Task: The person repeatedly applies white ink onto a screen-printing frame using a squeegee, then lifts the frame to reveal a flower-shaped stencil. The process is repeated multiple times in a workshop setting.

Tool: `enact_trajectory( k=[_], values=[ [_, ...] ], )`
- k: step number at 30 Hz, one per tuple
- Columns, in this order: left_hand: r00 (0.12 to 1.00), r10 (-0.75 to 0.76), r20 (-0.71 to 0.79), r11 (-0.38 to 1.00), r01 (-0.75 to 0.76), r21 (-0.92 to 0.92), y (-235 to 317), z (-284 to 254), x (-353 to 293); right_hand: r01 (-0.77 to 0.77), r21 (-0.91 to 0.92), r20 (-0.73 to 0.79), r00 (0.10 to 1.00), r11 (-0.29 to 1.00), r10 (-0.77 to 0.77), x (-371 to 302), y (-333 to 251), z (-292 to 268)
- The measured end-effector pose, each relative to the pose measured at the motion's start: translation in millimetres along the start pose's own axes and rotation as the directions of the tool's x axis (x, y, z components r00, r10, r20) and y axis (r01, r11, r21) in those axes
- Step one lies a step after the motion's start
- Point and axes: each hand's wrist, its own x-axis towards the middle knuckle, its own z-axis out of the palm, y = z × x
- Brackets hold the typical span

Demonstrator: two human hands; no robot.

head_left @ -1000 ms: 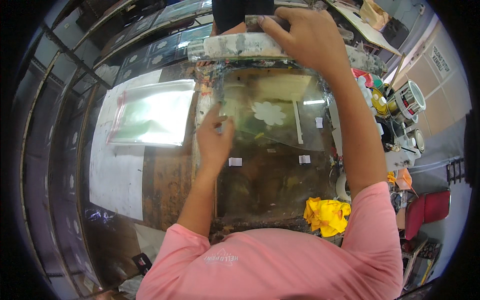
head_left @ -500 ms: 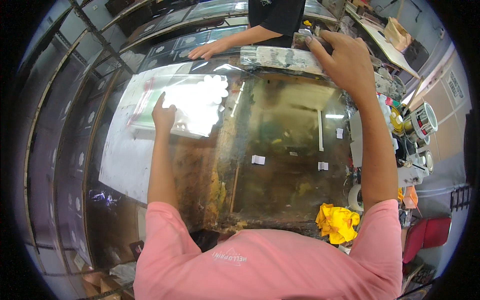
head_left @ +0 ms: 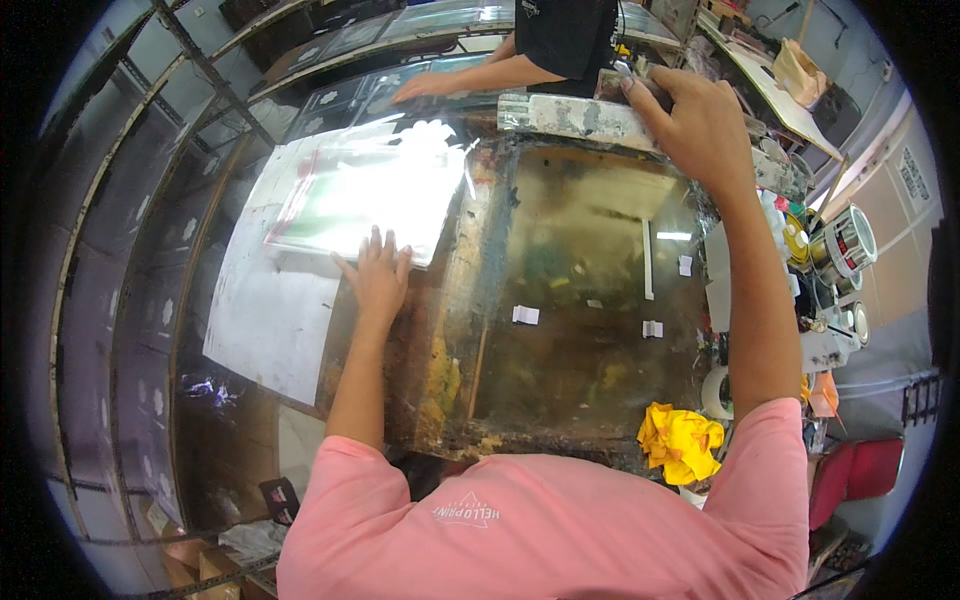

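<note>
My left hand lies with fingers spread at the near edge of a stack of clear plastic sheets. The shiny sheets rest on a large white sheet, and glare hides much of their surface. At the upper right, my right hand is closed at the right end of a paint-stained pale bar. Its thumb presses near a dark block, and what the fingers grip is partly hidden. Below the bar is a glossy brownish panel with several small white paper tabs and a thin white strip.
A crumpled yellow cloth lies near the front right. Cans and bottles crowd the right side, above a red chair. Metal racks stand at left. Across the table, a co-worker's arm reaches over printed sheets.
My left hand has moved right and nearer, from on top of the plastic sheets to their near edge, its fingers now spread. The right hand stays at the bar. The co-worker's hand has shifted slightly.
</note>
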Motion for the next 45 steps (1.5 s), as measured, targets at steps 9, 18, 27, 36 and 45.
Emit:
enact_trajectory(
  k=[9,18,27,36,45],
  values=[
    [0.995,0.059,-0.079,0.926,-0.084,-0.369,-0.6,-60.1,54.2,-0.019,0.009,0.035,0.999,1.000,0.018,-4.3,0.5,0.7],
    [0.893,0.385,0.232,0.835,-0.230,-0.501,181.4,-50.0,-14.9,0.067,0.008,-0.099,0.993,0.998,-0.066,1.3,-1.3,-1.8],
    [0.771,0.629,0.101,0.729,-0.539,-0.422,295.2,5.7,-75.1,0.005,0.081,-0.015,1.000,0.997,-0.004,2.1,-1.1,-5.6],
    [0.762,0.646,0.031,0.695,-0.572,-0.435,312.9,-8.1,-87.0,-0.033,0.064,0.004,0.999,0.997,0.033,20.5,9.9,-2.0],
    [0.735,0.678,0.023,0.647,-0.582,-0.492,313.3,-6.9,-85.7,-0.061,0.082,0.060,0.997,0.995,0.056,21.8,8.0,-8.7]
  ],
)
